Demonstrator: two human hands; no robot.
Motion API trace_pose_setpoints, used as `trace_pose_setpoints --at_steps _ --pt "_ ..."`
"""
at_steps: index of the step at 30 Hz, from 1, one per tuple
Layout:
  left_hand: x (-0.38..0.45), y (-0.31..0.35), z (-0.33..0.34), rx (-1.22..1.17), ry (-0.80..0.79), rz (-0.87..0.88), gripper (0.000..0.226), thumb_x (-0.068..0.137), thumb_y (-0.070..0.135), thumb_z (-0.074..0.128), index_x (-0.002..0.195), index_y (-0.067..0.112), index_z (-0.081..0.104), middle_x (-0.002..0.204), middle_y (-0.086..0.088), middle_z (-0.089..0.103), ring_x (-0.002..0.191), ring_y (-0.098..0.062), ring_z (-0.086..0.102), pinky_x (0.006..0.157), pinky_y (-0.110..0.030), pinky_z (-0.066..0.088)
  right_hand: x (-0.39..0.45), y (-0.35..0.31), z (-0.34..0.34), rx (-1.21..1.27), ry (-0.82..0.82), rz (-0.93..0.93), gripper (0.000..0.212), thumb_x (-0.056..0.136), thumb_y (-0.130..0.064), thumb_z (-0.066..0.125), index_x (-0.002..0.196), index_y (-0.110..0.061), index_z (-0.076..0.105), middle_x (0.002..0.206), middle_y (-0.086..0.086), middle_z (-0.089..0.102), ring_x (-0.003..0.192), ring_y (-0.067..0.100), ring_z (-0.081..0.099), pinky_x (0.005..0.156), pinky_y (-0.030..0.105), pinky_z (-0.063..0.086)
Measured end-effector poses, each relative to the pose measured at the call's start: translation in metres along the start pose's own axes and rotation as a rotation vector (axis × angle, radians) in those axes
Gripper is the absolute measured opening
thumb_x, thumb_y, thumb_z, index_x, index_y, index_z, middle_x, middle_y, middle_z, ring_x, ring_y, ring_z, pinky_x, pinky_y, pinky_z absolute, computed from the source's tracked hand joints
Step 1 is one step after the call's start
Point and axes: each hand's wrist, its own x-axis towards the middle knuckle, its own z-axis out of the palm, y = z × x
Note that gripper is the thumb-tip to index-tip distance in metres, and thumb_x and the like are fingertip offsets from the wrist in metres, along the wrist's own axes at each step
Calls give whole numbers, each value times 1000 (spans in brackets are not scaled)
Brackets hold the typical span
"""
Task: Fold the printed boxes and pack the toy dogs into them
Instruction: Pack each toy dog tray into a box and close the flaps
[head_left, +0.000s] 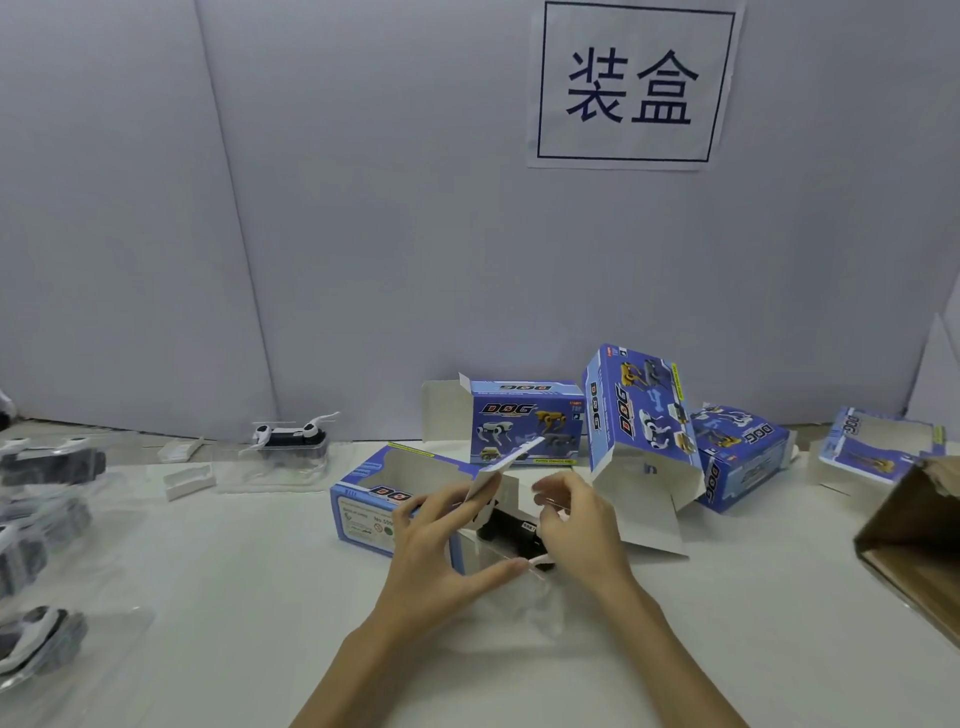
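Toy dog (511, 530) in its clear tray sits half-entered at the open end of the printed box (374, 499) lying on the bench (234, 597); we judge insertion underway, left hand (441, 545) gripping the box mouth, right hand (576, 525) pinching the tray, next seating it squarely before closing the flap.

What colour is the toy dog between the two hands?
Black and white, wrapped in clear plastic: the toy dog, shown in the head view.

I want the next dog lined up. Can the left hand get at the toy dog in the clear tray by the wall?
Probably yes, once freed. The toy dog sits uncovered on bare table left of the box, nothing between. But the left hand now holds that box's flap.
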Motion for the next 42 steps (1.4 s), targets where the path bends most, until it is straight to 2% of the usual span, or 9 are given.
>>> trace_pose_setpoints --at_steps 7,10,14,17,20,26,29,34,42 --pt "4 12 -2 -84 55 -8 61 80 64 74 138 48 60 128 27 63 130 0 45 111 -25 23 6 5 -3 -20 -70 -53 38 90 4 52 114 -21 68 100 -2 73 99 14 65 76 8 43" --pt "6 20 3 -154 110 -5 42 94 33 68 135 41 66 119 18 71 120 -7 58 108 -33 29 3 3 4 29 4 -47 35 91 1 56 119 -17 67 105 1 72 103 19 65 91 28 51" --pt "-1 30 12 -162 27 63 52 89 43 77 139 43 62 133 24 64 129 -7 55 108 -30 28 -3 0 22 178 154 -9 38 92 3 59 127 -10 57 127 10 54 119 27 53 102 44 47" --pt "-2 28 10 -124 -21 92 70 82 62 78 146 44 56 141 28 56 135 -4 46 110 -23 23 1 -3 21 581 203 109 31 97 5 53 114 -18 62 113 3 62 104 19 61 87 26 49" --pt "0 22 4 -54 -39 135 76 83 47 82 152 36 51 140 25 56 134 -2 47 111 -30 25 8 -4 11 960 196 240 25 97 4 55 108 -13 69 96 1 70 89 12 64 77 16 50" --pt "6 24 -4 -107 111 53 59 89 24 72 145 35 57 143 27 55 134 2 45 112 -35 34 6 -1 6 668 -69 150 27 102 -4 53 119 -15 71 118 2 72 111 8 65 86 13 48" --pt "7 22 -12 -133 117 -16 60 93 17 72 145 41 55 143 29 53 135 -4 42 115 -31 35 7 -1 3 546 -158 58 26 105 -9 56 126 -22 63 115 -2 73 95 -7 69 78 8 49" --pt "8 25 -19 -168 123 -31 62 96 5 69 143 43 56 146 35 49 139 -5 40 116 -35 37 6 3 -2 435 -267 0 22 103 -27 63 124 -25 70 114 -3 76 97 11 73 92 38 61" --pt "11 31 -22 -234 130 -27 47 98 21 57 144 32 60 147 18 57 142 -24 46 115 -52 41 5 1 3 559 -214 -16 30 92 -46 66 113 -25 69 103 -15 77 97 1 72 77 14 53"
